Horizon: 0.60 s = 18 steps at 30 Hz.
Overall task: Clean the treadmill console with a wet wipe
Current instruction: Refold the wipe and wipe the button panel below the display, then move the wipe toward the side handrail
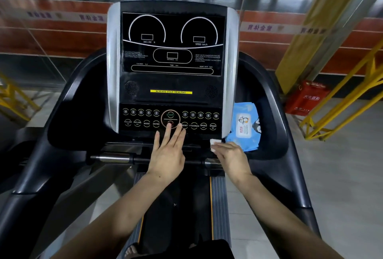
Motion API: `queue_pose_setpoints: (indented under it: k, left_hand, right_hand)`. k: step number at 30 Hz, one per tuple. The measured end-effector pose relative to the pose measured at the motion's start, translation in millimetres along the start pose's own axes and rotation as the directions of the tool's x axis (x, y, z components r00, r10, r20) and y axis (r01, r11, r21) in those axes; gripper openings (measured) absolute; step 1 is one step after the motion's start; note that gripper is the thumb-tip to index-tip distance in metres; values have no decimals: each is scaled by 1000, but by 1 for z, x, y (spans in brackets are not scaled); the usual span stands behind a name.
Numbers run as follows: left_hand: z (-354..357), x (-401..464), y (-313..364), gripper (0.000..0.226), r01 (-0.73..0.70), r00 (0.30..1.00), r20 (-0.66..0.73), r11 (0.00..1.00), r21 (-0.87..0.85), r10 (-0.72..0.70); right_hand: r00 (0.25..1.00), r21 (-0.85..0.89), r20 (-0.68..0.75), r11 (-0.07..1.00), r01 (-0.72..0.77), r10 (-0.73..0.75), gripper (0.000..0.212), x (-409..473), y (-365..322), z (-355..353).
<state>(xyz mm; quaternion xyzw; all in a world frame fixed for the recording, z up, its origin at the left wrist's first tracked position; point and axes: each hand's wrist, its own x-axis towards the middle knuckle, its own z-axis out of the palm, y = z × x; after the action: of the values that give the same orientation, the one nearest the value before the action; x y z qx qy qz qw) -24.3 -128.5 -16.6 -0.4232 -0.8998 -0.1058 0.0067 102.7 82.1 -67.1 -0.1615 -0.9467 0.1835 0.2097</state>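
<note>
The right hand (230, 156) pinches a small white folded wet wipe (213, 144) at the lower right corner of the black, silver-edged treadmill console (172, 84). The left hand (169, 153) lies spread, fingertips reaching the round START/stop button (170, 119) of that console. Any pressure there could likely trigger the belt, and a dripping wipe might seep between keys. Right of the console, a blue penguin-printed wipe packet (244, 128) crowds the side tray.
</note>
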Motion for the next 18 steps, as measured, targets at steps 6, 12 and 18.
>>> queue_pose_setpoints:
  k: [6,12,18]
  left_hand:
    - [-1,-14,3,71,50,997,-53,994,-98,-56]
    - [-15,-35,-18,65,165,974,-125,971,-176,-188]
    - [-36,-75,-53,63,253,939,-192,952,-172,-284]
  right_hand:
    - [992,156,-87,985,-76,91,26,-9,-22,-6]
    - [981,341,-109,933,-115,161,31,2,-74,-10]
    - [989,562,2,817,-126,151,22,2,-144,1]
